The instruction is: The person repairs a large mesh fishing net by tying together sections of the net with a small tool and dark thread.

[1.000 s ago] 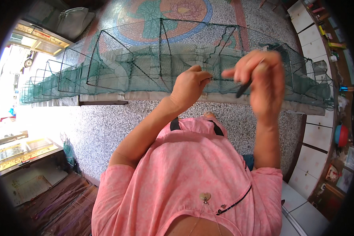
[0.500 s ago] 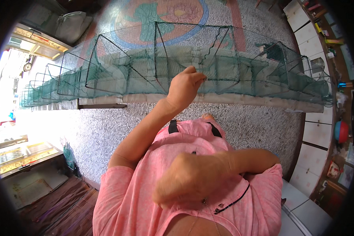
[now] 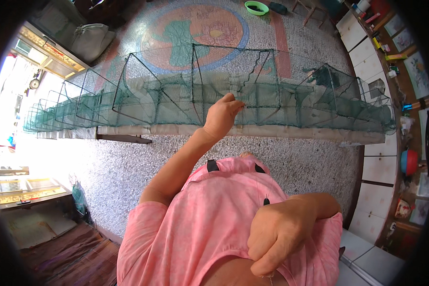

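A long green mesh net trap (image 3: 171, 107) with dark square wire frames stretches across in front of me. My left hand (image 3: 222, 114) is closed in a pinch at the netting near the middle, thumb and fingertips together on the mesh. Close to my chest, my right hand (image 3: 279, 233) is curled shut around a small tool (image 3: 266, 201) whose black end pokes out above the knuckles. Thin strands stick up from that black end; the rest of the tool is hidden in the fist.
Under the trap runs a pale, long support (image 3: 314, 136). Beyond it, a green basin (image 3: 256, 8) and a wooden stool (image 3: 310, 13) stand on the patterned floor. White cabinets (image 3: 379, 164) line the right side. A pale sack (image 3: 91, 43) sits at the far left.
My right hand has swung right and slightly down from mid-chest, and the tool's black end now shows more. My left hand keeps its pinch at the net. The view has tilted, revealing the basin.
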`<act>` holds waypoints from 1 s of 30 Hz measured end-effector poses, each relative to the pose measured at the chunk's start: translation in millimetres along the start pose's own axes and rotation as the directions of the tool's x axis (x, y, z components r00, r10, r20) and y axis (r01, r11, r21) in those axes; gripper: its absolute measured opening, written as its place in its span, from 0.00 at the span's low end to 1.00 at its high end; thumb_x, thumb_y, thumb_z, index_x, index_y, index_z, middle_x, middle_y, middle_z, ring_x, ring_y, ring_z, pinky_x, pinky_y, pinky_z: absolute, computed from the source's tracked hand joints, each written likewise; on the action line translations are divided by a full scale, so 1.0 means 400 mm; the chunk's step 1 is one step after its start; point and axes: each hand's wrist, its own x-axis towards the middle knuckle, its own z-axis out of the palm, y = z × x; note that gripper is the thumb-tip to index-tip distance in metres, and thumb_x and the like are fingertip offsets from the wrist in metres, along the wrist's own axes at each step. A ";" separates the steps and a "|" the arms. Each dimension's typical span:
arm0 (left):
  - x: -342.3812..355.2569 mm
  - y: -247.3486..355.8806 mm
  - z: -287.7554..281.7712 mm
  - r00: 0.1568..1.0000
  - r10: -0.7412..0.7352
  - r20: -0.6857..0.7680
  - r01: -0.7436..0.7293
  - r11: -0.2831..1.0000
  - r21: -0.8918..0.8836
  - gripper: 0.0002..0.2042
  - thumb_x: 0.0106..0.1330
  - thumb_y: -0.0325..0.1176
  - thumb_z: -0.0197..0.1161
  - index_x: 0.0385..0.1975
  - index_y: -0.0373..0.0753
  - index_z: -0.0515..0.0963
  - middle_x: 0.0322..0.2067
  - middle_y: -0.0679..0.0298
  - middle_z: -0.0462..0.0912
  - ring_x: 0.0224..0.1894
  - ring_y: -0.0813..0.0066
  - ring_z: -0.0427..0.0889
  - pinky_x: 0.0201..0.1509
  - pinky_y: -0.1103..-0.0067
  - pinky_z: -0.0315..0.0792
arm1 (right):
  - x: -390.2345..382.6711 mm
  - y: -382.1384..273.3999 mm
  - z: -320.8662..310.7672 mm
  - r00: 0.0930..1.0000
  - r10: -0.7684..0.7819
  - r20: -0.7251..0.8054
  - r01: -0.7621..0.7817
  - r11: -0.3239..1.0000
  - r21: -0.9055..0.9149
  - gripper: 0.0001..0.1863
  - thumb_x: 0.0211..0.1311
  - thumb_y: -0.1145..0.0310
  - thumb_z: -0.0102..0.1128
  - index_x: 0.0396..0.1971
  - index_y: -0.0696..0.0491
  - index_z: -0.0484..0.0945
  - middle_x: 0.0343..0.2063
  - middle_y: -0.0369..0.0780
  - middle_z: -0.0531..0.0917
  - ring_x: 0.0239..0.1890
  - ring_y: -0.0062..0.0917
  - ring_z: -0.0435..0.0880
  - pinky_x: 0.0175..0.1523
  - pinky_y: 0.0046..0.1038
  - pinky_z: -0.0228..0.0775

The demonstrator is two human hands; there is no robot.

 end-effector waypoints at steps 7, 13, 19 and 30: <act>-0.015 0.021 -0.003 0.999 0.003 -0.031 -0.003 1.000 0.003 0.07 0.55 0.24 0.62 0.34 0.39 0.80 0.28 0.59 0.73 0.28 0.59 0.75 0.32 0.73 0.70 | 0.011 -0.042 -0.036 0.995 -0.033 0.091 0.028 0.998 0.056 0.10 0.60 0.75 0.51 0.36 0.67 0.74 0.17 0.41 0.70 0.14 0.29 0.69 0.16 0.28 0.56; -0.044 0.139 -0.034 0.996 -0.074 -0.044 0.075 0.997 0.009 0.07 0.56 0.25 0.62 0.35 0.43 0.80 0.41 0.59 0.73 0.30 0.62 0.77 0.32 0.73 0.71 | -0.025 -0.109 -0.134 0.982 -0.109 0.156 0.072 0.971 0.226 0.08 0.59 0.75 0.54 0.30 0.65 0.78 0.18 0.42 0.73 0.13 0.26 0.70 0.15 0.27 0.55; -0.115 0.108 -0.001 0.927 -0.359 -0.106 0.263 0.825 -0.500 0.02 0.61 0.24 0.59 0.32 0.39 0.77 0.40 0.63 0.72 0.35 0.74 0.77 0.37 0.80 0.70 | -0.133 -0.202 -0.346 0.992 0.036 -0.118 0.003 0.950 0.314 0.07 0.61 0.71 0.52 0.29 0.58 0.65 0.21 0.49 0.77 0.17 0.24 0.74 0.16 0.23 0.58; -0.143 0.133 0.076 0.646 -0.739 -0.190 -0.026 0.227 -0.974 0.07 0.70 0.32 0.52 0.35 0.36 0.73 0.39 0.61 0.76 0.38 0.77 0.78 0.46 0.80 0.73 | -0.128 0.068 -0.595 0.872 0.488 0.015 -0.194 0.374 -0.907 0.05 0.52 0.67 0.61 0.24 0.52 0.77 0.23 0.34 0.77 0.31 0.28 0.75 0.35 0.28 0.68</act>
